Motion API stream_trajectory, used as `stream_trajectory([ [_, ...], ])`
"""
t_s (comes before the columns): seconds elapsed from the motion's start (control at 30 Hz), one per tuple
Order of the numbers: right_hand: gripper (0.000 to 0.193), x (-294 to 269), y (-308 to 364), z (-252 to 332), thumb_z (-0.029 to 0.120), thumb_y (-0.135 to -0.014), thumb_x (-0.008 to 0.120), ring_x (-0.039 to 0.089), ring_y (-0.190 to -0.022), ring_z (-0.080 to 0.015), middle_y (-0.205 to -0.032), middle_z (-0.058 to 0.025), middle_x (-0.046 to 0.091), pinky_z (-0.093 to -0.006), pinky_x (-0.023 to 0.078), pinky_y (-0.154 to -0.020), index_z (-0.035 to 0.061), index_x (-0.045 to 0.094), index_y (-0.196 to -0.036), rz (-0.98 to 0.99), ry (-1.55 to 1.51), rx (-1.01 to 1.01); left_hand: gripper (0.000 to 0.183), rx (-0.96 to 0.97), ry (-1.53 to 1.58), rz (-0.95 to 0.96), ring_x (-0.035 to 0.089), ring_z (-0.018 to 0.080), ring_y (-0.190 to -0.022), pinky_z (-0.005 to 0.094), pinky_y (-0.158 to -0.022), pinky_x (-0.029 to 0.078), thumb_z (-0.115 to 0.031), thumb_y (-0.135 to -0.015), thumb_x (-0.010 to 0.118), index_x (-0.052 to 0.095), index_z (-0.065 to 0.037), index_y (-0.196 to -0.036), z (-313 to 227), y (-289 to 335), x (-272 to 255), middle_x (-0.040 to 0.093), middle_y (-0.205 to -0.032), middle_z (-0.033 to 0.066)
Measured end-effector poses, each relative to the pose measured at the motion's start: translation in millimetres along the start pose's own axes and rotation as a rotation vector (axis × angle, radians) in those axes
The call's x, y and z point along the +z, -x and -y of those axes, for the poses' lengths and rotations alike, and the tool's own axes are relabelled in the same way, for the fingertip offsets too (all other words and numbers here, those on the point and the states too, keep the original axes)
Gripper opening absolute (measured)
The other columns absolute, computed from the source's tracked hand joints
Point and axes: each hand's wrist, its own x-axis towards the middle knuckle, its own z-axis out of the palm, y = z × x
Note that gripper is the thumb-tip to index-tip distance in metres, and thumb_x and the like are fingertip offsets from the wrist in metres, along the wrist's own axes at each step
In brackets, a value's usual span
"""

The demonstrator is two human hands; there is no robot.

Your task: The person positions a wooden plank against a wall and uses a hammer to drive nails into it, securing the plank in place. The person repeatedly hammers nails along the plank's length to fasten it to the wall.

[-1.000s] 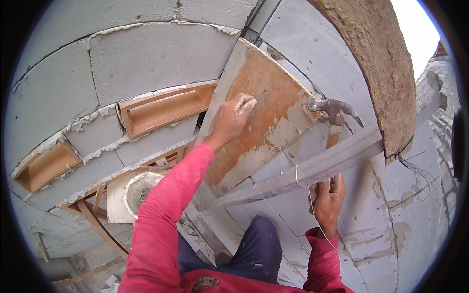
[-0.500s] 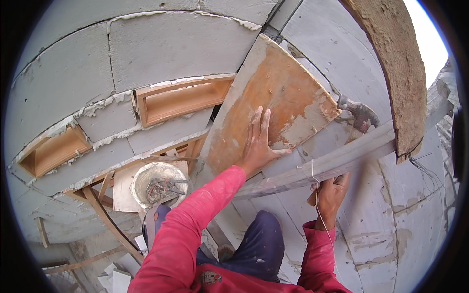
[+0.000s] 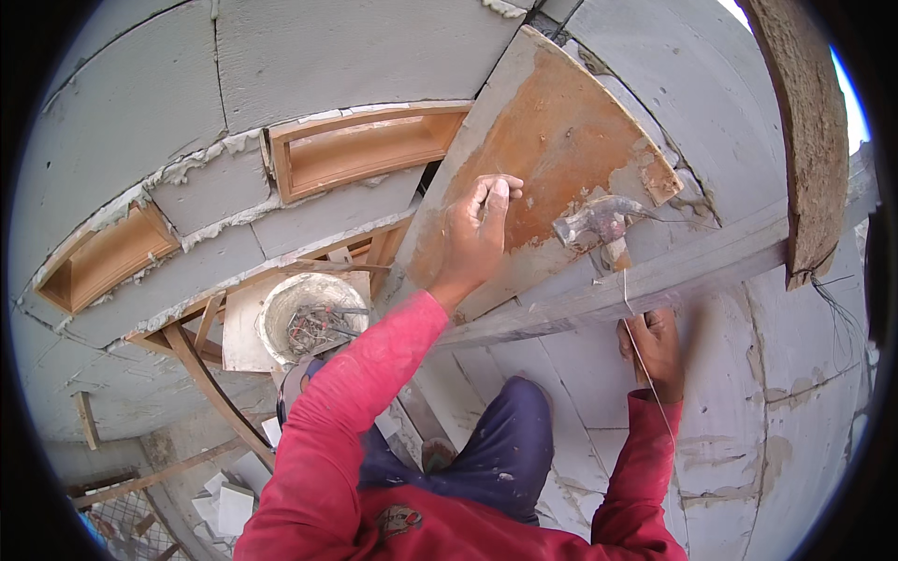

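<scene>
A claw hammer (image 3: 606, 222) is in my right hand (image 3: 652, 351). Its handle runs behind a grey wooden beam, and its head hangs over the lower right of an orange-brown board (image 3: 528, 140) with grey mortar smears. My left hand (image 3: 477, 229) is in front of that board, thumb and fingers pinched together. Anything between those fingertips is too small to make out. The grey beam (image 3: 702, 280) slants across in front of the right wrist. A thin white string (image 3: 641, 360) loops over the beam and hangs down past my right sleeve.
Left of my knee stands a mortar-crusted bucket (image 3: 271, 313) with what look like nails and tools inside. Wooden frames (image 3: 374, 150) sit in the grey block wall (image 3: 309, 56). A rough upright plank (image 3: 809, 122) with loose wire crosses the right side. Timber braces (image 3: 210, 383) stand lower left.
My left hand has gone from spread fingers against the board to a pinch. The hammer head has swung left from beyond the board's right corner to over the board. The view has shifted slightly.
</scene>
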Motion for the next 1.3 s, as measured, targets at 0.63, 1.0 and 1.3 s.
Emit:
stream_trajectory([
  [0.63, 0.02, 69, 28, -9, 0.021, -0.106, 0.062, 0.061, -0.061, -0.0203, -0.078, -0.0091, 0.063, -0.0337, 0.051, -0.06, 0.0006, 0.063, -0.104, -0.178, 0.025, 0.009, 0.035, -0.066, -0.334, 0.527, 0.07, 0.0167, -0.113, 0.0348, -0.105, 0.052, -0.031, -0.11, 0.061, 0.074, -0.005, -0.129, -90, -47, -33, 0.079, -0.119, 0.0077],
  [1.0, 0.038, 131, 153, -56, 0.035, -0.112, 0.059, 0.047, -0.049, -0.0071, -0.067, -0.002, 0.05, -0.0238, 0.039, -0.044, -0.0006, 0.047, -0.119, -0.471, -0.251, 0.125, 0.039, -0.366, -0.793, -0.109, 0.066, 0.0104, -0.087, 0.0294, -0.087, 0.053, -0.037, -0.11, 0.06, 0.075, -0.001, -0.117, -79, 108, -355, 0.072, -0.096, 0.0018],
  [1.3, 0.023, 182, 169, -58, 0.017, -0.104, 0.071, 0.056, -0.052, -0.009, -0.066, -0.001, 0.056, -0.0264, 0.044, -0.046, 0.004, 0.054, -0.112, 0.395, -0.377, 0.663, 0.032, -0.938, -0.834, -0.846, 0.067, 0.0144, -0.085, 0.0307, -0.076, 0.054, -0.03, -0.109, 0.062, 0.068, 0.0, -0.118, 39, 365, -469, 0.07, -0.094, 0.0037],
])
